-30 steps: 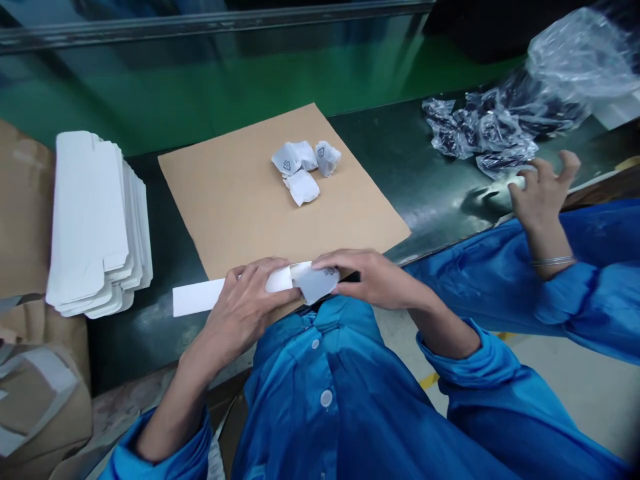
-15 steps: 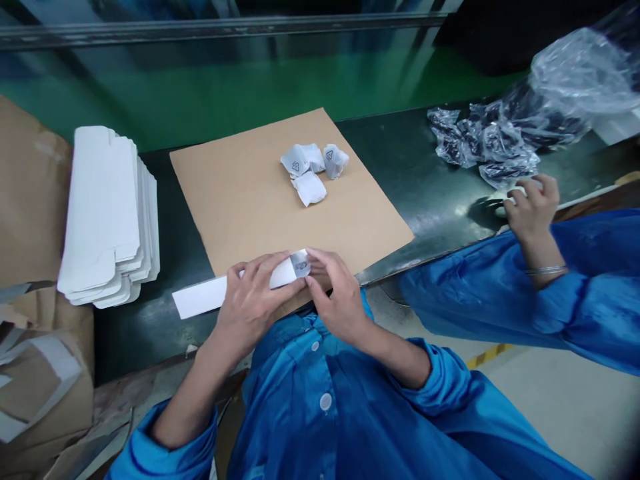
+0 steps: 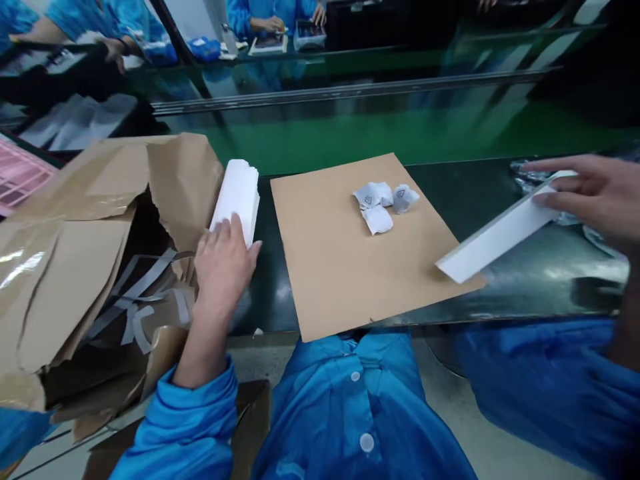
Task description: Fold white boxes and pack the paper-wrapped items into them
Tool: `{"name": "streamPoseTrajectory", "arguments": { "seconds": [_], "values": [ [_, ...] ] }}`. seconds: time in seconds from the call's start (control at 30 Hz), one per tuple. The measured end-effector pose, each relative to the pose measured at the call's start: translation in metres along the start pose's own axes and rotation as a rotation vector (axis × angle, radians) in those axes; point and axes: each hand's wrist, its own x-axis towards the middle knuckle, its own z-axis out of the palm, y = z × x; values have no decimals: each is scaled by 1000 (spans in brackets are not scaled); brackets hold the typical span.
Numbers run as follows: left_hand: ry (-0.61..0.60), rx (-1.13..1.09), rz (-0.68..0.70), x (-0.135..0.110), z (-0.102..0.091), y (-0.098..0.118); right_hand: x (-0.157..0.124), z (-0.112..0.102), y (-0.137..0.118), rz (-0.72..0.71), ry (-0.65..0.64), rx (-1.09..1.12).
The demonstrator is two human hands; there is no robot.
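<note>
My left hand (image 3: 223,263) rests on the near end of a stack of flat white cartons (image 3: 235,197), its thumb spread out past the stack's right side. At the far right, my right hand (image 3: 590,193) grips one end of a long, slim white box (image 3: 500,233) between thumb and fingers. The box slants down to the left, its lower end over the right corner of a brown cardboard sheet (image 3: 330,267). Several small white wrapped packets (image 3: 377,218) with printed recycling marks lie on the sheet.
A torn brown carton (image 3: 65,267) holding paper scraps stands at left. Dark pieces in clear plastic bags (image 3: 530,177) lie behind my right hand. A neighbour's blue clothing (image 3: 545,387) shows at lower right. Other people's hands (image 3: 273,25) work across the line.
My hands have parted. The right one has carried the white box far to the right; the left has moved from the box to the carton stack. The view has turned left and up.
</note>
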Motion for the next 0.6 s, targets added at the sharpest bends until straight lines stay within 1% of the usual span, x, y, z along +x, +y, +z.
{"name": "streamPoseTrajectory", "arguments": {
  "seconds": [0.03, 0.07, 0.1, 0.13, 0.17, 0.2, 0.23, 0.27, 0.3, 0.33, 0.37, 0.4, 0.43, 0.47, 0.5, 0.53, 0.57, 0.6],
  "values": [
    [-46, 36, -16, 6, 5, -9, 8, -5, 18, -93, -50, -113],
    [-71, 70, -29, 9, 9, -15, 13, -4, 28, -155, -41, -197],
    [-69, 101, -58, 11, 12, -19, 14, 2, 28, -192, 3, -258],
    [-55, 125, -97, 12, 14, -22, 12, 13, 18, -194, 65, -265],
    [-38, 138, -141, 11, 14, -24, 6, 27, 0, -159, 101, -236],
    [-16, 135, -177, 8, 12, -24, -3, 45, -26, -95, 98, -171],
    [21, 115, -198, 4, 11, -23, -13, 64, -57, -34, 13, -60],
    [68, 79, -192, -3, 9, -19, -24, 84, -91, -38, -32, 5],
    [136, 31, -157, -11, 8, -13, -34, 104, -125, -34, -126, 100],
    [215, -24, -93, -22, 9, -3, -43, 123, -158, 67, -291, 367],
    [284, -79, -4, -36, 10, 10, -50, 141, -186, 163, -413, 642],
    [355, -138, 102, -51, 11, 25, -53, 156, -208, 238, -453, 851],
    [355, -180, 237, -66, 11, 40, -55, 168, -222, 310, -447, 998],
    [301, -218, 359, -81, 10, 55, -55, 176, -229, 360, -424, 1085],
    [244, -284, 446, -94, 8, 66, -54, 178, -228, 390, -407, 1114],
    [190, -358, 481, -104, 3, 74, -53, 175, -221, 394, -417, 1099],
    [209, -440, 422, -108, -3, 78, -51, 168, -211, 368, -458, 1059],
    [231, -545, 304, -108, -9, 77, -49, 157, -199, 305, -539, 1006]
  ]
}}
